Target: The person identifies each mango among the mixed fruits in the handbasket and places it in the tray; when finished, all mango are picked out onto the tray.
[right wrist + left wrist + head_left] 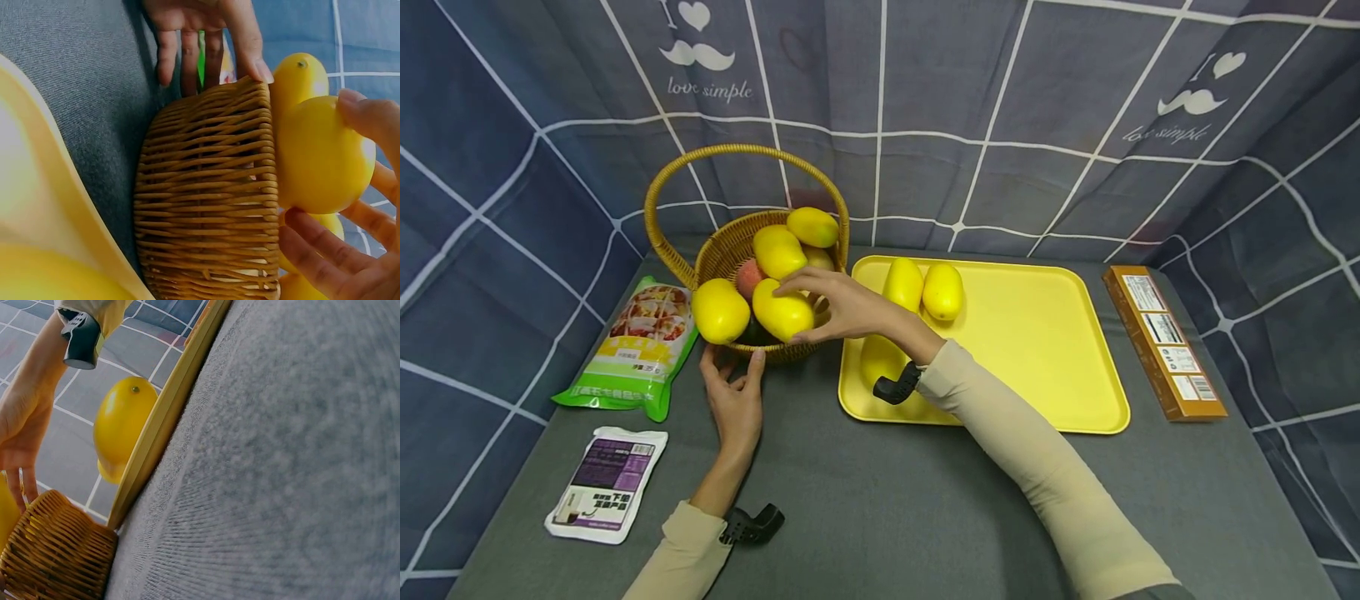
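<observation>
In the head view my right hand (850, 302) pinches a yellow mango (781, 312) over the near side of a wicker basket (730, 250). Thumb and fingers lie on opposite sides of this mango (325, 156) in the right wrist view. My left hand (735, 412) touches the basket's near outer side. Its thumb (257, 65) rests at the rim while the other fingers stretch fairly straight along the outside. Another mango (720, 311) sits at the basket's left rim. More mangoes (777, 250), a reddish peach (749, 277) and a dark green item, mostly hidden, lie inside.
Right of the basket, a yellow tray (1037, 358) carries two mangoes (943, 292) at its back left and another mango (880, 360) partly behind my right forearm. A green food bag (640, 342) and a white-purple pouch (606, 483) lie left. A brown box (1163, 342) lies far right.
</observation>
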Tool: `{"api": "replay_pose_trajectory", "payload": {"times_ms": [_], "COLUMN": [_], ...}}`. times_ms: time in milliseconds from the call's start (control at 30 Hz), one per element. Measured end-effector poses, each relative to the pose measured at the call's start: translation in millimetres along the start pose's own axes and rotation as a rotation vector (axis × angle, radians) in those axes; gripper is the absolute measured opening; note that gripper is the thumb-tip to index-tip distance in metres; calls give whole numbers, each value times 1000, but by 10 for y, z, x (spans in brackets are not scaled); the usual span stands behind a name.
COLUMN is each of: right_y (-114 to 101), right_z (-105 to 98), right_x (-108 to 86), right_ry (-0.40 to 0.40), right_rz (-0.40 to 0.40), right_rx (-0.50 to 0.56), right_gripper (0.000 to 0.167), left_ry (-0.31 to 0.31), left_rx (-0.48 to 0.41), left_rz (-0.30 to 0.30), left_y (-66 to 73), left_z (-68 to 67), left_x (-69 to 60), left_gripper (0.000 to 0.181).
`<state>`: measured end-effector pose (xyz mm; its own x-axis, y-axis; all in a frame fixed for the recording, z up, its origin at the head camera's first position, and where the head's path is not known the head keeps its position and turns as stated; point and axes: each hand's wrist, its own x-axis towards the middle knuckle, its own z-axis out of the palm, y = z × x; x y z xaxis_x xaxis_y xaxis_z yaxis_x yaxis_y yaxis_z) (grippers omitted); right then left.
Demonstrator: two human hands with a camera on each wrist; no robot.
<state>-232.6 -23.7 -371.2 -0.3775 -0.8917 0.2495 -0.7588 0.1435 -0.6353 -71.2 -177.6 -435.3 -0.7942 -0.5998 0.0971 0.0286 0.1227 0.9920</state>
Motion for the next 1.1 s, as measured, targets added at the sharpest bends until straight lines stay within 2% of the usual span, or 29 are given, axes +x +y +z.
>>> {"api": "replay_pose_trajectory", "payload": {"times_ms": [433,667,767,833,1000,1100], "right_y": [-27,-59,-77,-87,-119,-124], "right_z": [-98,-147,-174,-199,-282,-320], "right_x": [-230,-339,-386,-425,-528,-592], "right_ry": [108,140,157,171,211,233], "right_rz": [-79,-67,-67,-65,-43,-35], "right_rx": [31,30,44,48,40,33], "right_gripper": [62,63,64,64,63,62], "left_ry": [4,10,15,17,2,5], "left_rx": [-14,-28,-28,-29,-22,-24], "left_rz": [15,12,19,23,11,15], "left_y": [-39,-335,-379,-369,-137,-178], "left_z": [12,-8,-10,-9,-8,-8], "left_x": [18,116,128,129,58,64], "left_gripper": [68,71,71,71,70,70]}}
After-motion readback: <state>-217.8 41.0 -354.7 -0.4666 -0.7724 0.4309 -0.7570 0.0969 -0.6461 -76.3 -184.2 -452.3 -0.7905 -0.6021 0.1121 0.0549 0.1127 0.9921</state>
